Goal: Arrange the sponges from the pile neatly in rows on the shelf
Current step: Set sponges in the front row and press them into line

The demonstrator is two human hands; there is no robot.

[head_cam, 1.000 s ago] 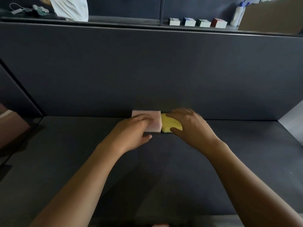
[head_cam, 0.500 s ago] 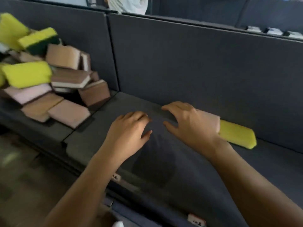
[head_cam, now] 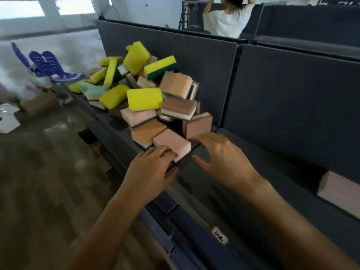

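Sponges (head_cam: 148,90) sit heaped at the shelf's (head_cam: 282,168) left end, light and squashy by the look; the nearest pink sponge (head_cam: 173,141) wants pinching across its sides; left hand (head_cam: 150,170) rests bent fingers (head_cam: 165,152) on its corner, unclosed; right hand (head_cam: 224,158) hovers spread, empty.

A person's two bare forearms and bare grips.
The left grip (head_cam: 150,168) and right grip (head_cam: 224,160) are uncovered hands; the left forearm (head_cam: 109,221) and right forearm (head_cam: 282,221) show only bare skin from the wrists down to the lower edge of the view.
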